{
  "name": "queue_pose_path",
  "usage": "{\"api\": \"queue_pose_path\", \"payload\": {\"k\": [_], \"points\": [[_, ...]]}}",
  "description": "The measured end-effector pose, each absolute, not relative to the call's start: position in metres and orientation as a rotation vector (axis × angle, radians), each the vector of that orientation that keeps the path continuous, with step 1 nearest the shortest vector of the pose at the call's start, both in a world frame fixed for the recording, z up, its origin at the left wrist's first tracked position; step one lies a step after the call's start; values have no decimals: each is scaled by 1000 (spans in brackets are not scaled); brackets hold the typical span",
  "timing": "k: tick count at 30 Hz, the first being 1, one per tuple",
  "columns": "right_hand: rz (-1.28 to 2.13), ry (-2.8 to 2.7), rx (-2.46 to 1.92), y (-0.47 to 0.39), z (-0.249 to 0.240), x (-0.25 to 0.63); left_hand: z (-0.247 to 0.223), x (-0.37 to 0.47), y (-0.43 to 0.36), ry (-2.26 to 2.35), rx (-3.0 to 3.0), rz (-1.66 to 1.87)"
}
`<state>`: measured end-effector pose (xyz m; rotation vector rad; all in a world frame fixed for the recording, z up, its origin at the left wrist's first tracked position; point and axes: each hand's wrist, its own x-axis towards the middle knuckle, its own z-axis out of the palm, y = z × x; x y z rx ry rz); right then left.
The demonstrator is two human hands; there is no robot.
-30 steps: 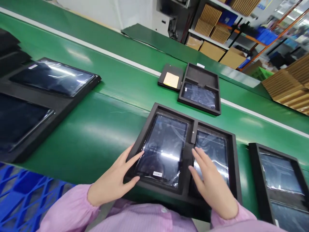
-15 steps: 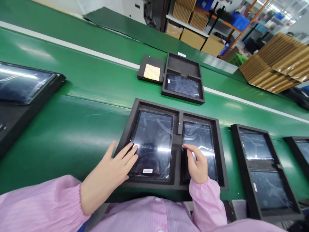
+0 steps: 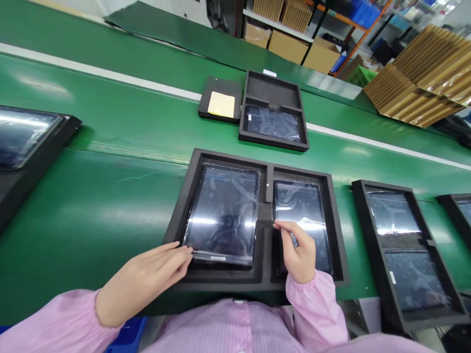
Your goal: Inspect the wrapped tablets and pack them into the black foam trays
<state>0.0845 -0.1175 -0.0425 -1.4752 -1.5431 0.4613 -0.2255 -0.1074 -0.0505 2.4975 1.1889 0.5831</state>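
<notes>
A black foam tray with two compartments lies in front of me on the green surface. Its left compartment holds a film-covered screen, whose near edge looks slightly raised. The fingertips of my left hand touch that screen's lower left corner, fingers pressed together; what they pinch is too small to make out. A second film-covered screen sits in the right compartment. My right hand is closed over its left edge, thumb and fingertips together, and anything between them is hidden.
Behind the tray stand a smaller black tray with one screen and a dark box bearing a yellow dotted sheet. More trays with screens lie at the left and right. Cardboard dividers are stacked at the back right.
My left hand has moved down and left to the screen's lower corner, its fingers drawing together. The left screen's near edge has shifted up from the tray wall. My right hand stays at the right screen.
</notes>
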Motion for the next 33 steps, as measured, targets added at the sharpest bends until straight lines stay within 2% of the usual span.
{"api": "queue_pose_path", "payload": {"k": [5, 9, 15, 21, 24, 30, 33], "points": [[568, -1258, -1513, -119, -44, 84, -67, -223, -124, 1615, 1912, 817], [712, -1243, -1573, -119, -44, 78, -81, -219, -144, 1683, 1618, 954], [637, -1615, -1656, -123, -36, 65, -97, -223, -150, 1679, 1641, 1071], [608, -2105, -1595, -124, -30, 56, -110, -241, -150, 1789, 1869, 966], [474, -2209, -1624, -120, -33, 53, -114, -242, -153, 1821, 1935, 901], [-37, -2363, -1752, -100, -43, 41, -112, -243, -154, 1797, 2165, 694], [-138, -2382, -1849, -94, -45, 35, -109, -245, -153, 1785, 2213, 637]]}}
